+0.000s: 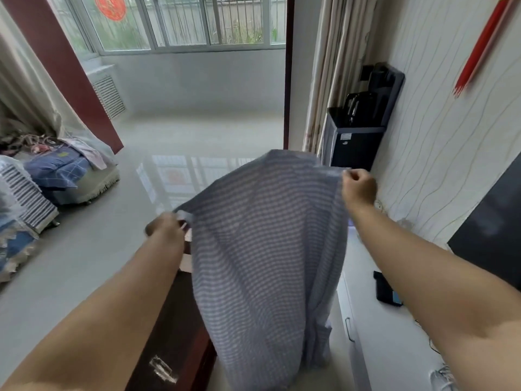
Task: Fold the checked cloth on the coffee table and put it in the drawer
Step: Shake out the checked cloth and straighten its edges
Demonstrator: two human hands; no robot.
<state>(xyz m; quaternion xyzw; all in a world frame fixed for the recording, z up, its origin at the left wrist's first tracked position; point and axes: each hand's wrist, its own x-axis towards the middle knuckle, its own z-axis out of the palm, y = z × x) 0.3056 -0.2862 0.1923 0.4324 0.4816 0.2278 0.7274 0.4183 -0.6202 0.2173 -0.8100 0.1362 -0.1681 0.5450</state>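
Seen from above, a tiled floor (93, 249) running to a barred window (180, 21), wallpapered wall on the right, bedding heaped on a bed (56, 170) at far left. Held up in mid-air at centre, off the counter, the cloth (265, 249): checked, blue-grey, hanging full length from its top edge, lower end trailing near the floor between a dark counter (174, 320) and a white cabinet (375, 334). Spread wide, by the look of it, to shake it flat and square the corners before the first fold. Nothing folded yet; task judged to be in its early stage. Against the right wall, a black water dispenser (358, 131) with a kettle on top. On the cabinet, a small dark device (386, 289). On the cabinet front, a metal handle (349, 328), possibly the drawer meant for the cloth, though not certain. Left hand (166, 227) closed, pinching the cloth's top-left corner. Right hand (359, 187) closed in a fist round the top-right corner, held higher and further out, so the top edge slants.
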